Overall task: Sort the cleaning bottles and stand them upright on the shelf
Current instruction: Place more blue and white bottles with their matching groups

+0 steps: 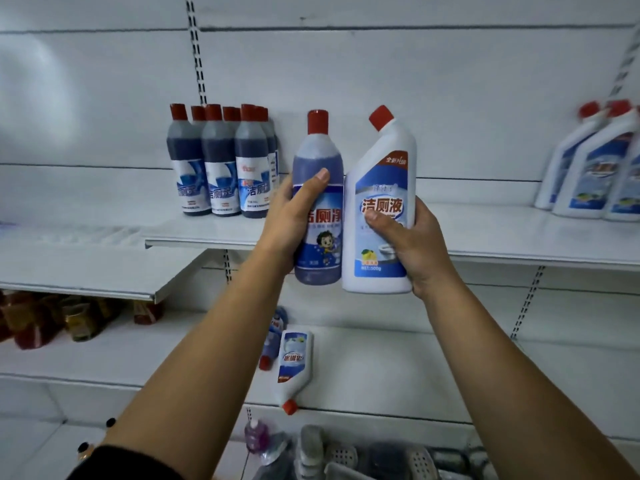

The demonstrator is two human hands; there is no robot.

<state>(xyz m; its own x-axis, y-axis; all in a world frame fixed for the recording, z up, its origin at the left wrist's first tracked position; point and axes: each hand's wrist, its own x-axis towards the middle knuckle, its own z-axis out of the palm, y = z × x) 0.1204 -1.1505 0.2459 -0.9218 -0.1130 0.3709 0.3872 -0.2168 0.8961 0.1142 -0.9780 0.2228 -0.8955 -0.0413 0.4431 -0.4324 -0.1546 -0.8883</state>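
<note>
My left hand grips a round blue bottle with a red cap, held upright in front of the upper shelf. Right beside it, my right hand holds a white angled-neck bottle with a red cap, also upright; the two bottles touch. Several dark blue bottles stand in a group at the shelf's left. White angled-neck bottles stand at the far right. On the lower shelf a white bottle lies on its side, cap toward me, with a blue bottle lying behind it, partly hidden by my arm.
A second shelf board juts forward at the left, with red and yellow packets beneath it. At the bottom, a purple bottle and grey and white items fill the lowest level. Slotted uprights run up the back wall.
</note>
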